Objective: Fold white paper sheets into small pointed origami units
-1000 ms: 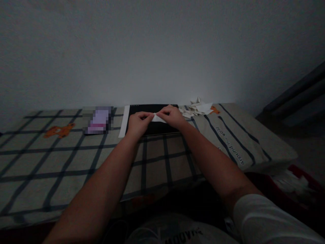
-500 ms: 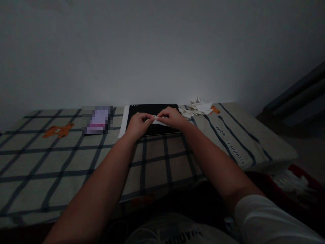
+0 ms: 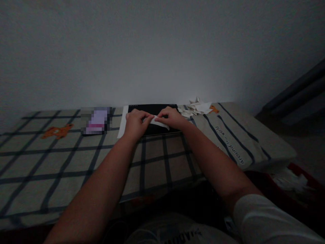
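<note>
Pale, plain wall [image 3: 162, 51] fills the far side; the cloth-covered surface [image 3: 61, 169] runs up to its foot. We note the surface's right edge slanting from the far side to a rounded near corner, with dim floor beyond. For elbow room, a broad stretch of cloth lies between us and the work, and another spreads left. Tighter at right: a red container [image 3: 307, 175] with crumpled white stuff sits just below that corner.

Light is low. The cloth is pale with dark checks, an orange bear print [image 3: 58, 131] at left, lettering [image 3: 230, 144] at right.

Mid-far, a flat black board [image 3: 151, 109] lies near the wall, a white strip [image 3: 122, 122] along its left side. Left of it, a lilac-and-pink object [image 3: 98, 118], pixelated too coarsely to identify. Just right of the board, a loose heap of folded white paper [image 3: 196, 108].

Our left hand [image 3: 137, 123] and right hand [image 3: 172, 117] meet over the board, thumbs and fingers of both pinching one small white paper piece [image 3: 160, 122]. It is narrow, bright against the black, its right end curving down nearward. Whether it touches the board, we cannot tell.
</note>
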Available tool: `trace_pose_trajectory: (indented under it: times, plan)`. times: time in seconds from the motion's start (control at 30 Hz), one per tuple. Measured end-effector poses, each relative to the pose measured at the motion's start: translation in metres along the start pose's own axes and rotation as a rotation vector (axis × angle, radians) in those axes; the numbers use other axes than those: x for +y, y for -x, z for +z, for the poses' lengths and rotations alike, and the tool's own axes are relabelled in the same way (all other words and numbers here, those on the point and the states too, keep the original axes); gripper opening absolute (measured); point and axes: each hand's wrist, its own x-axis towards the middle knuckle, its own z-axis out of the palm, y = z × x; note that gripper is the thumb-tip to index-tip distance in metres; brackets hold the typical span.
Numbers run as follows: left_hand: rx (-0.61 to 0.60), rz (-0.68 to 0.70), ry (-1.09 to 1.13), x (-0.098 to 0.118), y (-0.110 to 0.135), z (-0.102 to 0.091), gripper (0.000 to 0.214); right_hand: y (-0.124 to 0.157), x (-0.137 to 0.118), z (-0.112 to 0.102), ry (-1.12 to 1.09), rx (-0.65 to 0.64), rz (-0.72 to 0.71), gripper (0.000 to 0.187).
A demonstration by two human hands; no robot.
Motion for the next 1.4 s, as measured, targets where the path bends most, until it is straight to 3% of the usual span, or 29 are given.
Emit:
trace_pose_trajectory:
  times: [0.3,0.43,0.57,0.6,0.7,0.8,1.03,1.4]
  plan:
    - [0.105,-0.069,-0.035,-0.002,0.000,-0.001,0.015,0.002,0.005,-0.004,-0.025,-0.006,-0.042,0.020]
    - [0.171,-0.055,0.024,-0.004,0.000,0.002,0.016,0.000,0.004,-0.004,-0.141,0.020,0.027,0.021]
    - [0.324,-0.238,0.270,-0.011,-0.004,0.011,0.047,-0.003,0.005,0.001,-0.340,0.081,0.190,0.023]
    - [0.300,-0.321,0.352,-0.013,-0.005,0.013,0.051,-0.004,0.005,0.003,-0.385,0.104,0.225,0.023]
    - [0.077,-0.483,0.591,-0.013,-0.006,0.019,0.053,-0.006,0.006,0.010,-0.479,0.170,0.291,0.024]
    - [-0.045,-0.494,0.715,-0.010,-0.003,0.022,0.056,-0.007,0.005,0.012,-0.539,0.178,0.291,0.026]
    - [0.027,-0.476,0.820,-0.008,0.000,0.024,0.052,-0.005,0.001,0.012,-0.585,0.136,0.339,0.025]
    - [0.022,-0.492,0.788,-0.007,0.000,0.024,0.037,-0.005,0.001,0.017,-0.755,0.104,0.470,0.025]
